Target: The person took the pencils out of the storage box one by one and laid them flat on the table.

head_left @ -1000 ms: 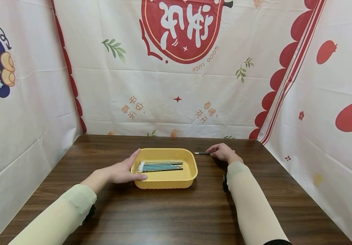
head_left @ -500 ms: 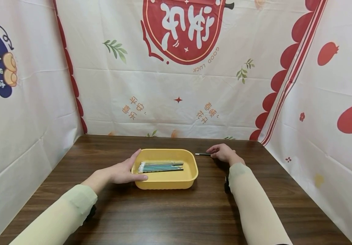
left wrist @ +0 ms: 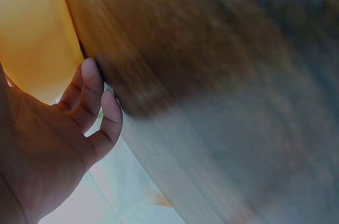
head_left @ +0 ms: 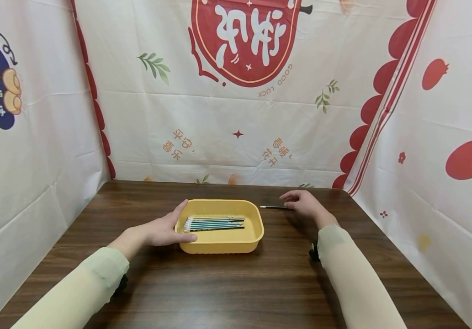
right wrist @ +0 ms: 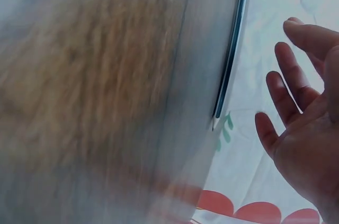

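Observation:
A yellow plastic bin [head_left: 221, 248] stands on the table, with several pencils [head_left: 214, 224] lying side by side in it, mostly teal and black. My left hand [head_left: 162, 231] holds the bin's left end, the thumb over the front rim and a finger at the back corner. In the left wrist view, curled fingers [left wrist: 90, 89] lie against the bin's outer wall. Right of the bin, a lone dark pencil [head_left: 273, 207] lies on the table. My right hand [head_left: 304, 204] is just above its right end; in the right wrist view the fingers [right wrist: 288, 73] are spread, apart from the pencil.
The dark wood-grain table [head_left: 219, 292] runs back to a printed white cloth [head_left: 236, 109], which also hangs along both sides. The lone pencil lies near the table's back edge.
My right hand has let go of the lone pencil and moved slightly up and to the right. The pencil, the bin and my left hand have stayed put.

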Tool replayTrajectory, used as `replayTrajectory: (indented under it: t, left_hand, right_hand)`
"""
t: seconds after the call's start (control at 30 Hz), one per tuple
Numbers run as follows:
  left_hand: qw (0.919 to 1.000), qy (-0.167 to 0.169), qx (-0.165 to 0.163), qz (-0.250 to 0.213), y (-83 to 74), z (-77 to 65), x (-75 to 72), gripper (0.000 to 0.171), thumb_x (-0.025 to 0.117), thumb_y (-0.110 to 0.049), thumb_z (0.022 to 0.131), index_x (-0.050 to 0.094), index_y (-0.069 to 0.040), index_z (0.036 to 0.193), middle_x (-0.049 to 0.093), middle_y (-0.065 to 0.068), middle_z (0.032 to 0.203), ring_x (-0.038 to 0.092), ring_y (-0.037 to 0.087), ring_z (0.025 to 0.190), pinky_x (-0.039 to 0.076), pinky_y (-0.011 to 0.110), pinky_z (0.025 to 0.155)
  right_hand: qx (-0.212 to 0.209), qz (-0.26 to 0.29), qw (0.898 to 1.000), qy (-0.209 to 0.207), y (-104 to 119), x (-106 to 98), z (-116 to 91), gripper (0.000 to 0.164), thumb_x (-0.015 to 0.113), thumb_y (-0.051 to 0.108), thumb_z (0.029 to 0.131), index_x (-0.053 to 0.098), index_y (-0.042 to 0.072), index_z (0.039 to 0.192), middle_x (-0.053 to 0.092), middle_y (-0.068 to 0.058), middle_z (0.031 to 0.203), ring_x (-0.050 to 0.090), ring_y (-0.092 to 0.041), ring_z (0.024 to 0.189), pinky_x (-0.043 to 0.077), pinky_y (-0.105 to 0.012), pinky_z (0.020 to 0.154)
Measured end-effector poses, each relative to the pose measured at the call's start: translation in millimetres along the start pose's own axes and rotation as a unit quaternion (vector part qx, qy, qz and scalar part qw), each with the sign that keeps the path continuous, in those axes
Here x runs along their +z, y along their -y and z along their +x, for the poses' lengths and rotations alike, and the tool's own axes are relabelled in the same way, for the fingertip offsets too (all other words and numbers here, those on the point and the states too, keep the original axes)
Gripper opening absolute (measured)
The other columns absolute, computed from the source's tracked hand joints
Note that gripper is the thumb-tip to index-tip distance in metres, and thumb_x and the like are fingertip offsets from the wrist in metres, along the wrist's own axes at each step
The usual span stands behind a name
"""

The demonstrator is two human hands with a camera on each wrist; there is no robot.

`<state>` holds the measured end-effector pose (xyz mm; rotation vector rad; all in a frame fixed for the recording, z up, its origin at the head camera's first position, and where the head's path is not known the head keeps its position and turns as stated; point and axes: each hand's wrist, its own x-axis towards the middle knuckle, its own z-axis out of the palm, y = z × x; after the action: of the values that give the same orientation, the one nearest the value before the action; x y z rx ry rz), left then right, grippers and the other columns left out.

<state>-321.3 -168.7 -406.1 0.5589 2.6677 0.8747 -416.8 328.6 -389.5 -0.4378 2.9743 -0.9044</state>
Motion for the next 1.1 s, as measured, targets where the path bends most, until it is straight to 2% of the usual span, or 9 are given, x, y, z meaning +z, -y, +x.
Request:
replayTrajectory:
  t: [0.17,0.4,0.7,0.93,1.1]
  left_hand:
    - [1.0,0.0,-0.002,-0.002,-1.1,0.3,0.7,0.133,0.073,-0.077,0.091,-0.01,-0.018,0.177,0.014,0.023,0.183,0.025,0.044,0.167,0.027,0.07,0.13]
    - [1.0,0.003,-0.001,-0.004,-0.1,0.4,1.1,0.134,0.074,-0.078,0.091,-0.01,-0.018,0.177,0.014,0.024,0.183,0.025,0.045,0.167,0.027,0.07,0.131]
    - [1.0,0.003,0.002,-0.003,-1.5,-0.8,-0.5,0.134,0.073,-0.077,0.091,-0.011,-0.018,0.177,0.013,0.024,0.183,0.025,0.045,0.167,0.026,0.07,0.131]
    - [1.0,0.003,0.004,-0.004,-0.2,-0.1,-0.8,0.135,0.073,-0.077,0.091,-0.011,-0.016,0.177,0.013,0.025,0.183,0.025,0.045,0.167,0.026,0.07,0.131]
    - [1.0,0.005,0.005,-0.004,-1.3,-0.2,0.0,0.134,0.073,-0.077,0.092,-0.011,-0.016,0.177,0.013,0.025,0.183,0.025,0.045,0.167,0.026,0.07,0.131]
  right_hand:
    - [-0.014,0.016,1.0,-0.02,5.1,-2.6,-12.5,0.034,0.069,0.017,0.108,0.072,0.002,0.138,0.074,-0.019,0.13,0.068,-0.03,0.113,0.057,-0.047,0.099]
    - [-0.013,0.066,0.997,-0.04,25.9,-2.5,-30.0,0.033,0.069,0.017,0.109,0.072,0.005,0.139,0.074,-0.018,0.13,0.066,-0.026,0.112,0.056,-0.034,0.093]
    - [-0.05,0.096,0.994,-0.032,55.4,4.6,-42.2,0.03,0.072,0.022,0.108,0.074,0.01,0.136,0.074,-0.014,0.124,0.066,-0.022,0.104,0.058,-0.036,0.089]
    - [-0.084,0.124,0.988,-0.017,88.7,22.8,-41.4,0.03,0.075,0.022,0.105,0.076,0.011,0.133,0.076,-0.011,0.119,0.066,-0.02,0.099,0.057,-0.031,0.083]
    - [-0.108,0.139,0.984,-0.002,115.7,39.2,-34.7,0.032,0.072,0.02,0.107,0.074,0.005,0.136,0.075,-0.011,0.117,0.065,-0.019,0.095,0.056,-0.029,0.08]
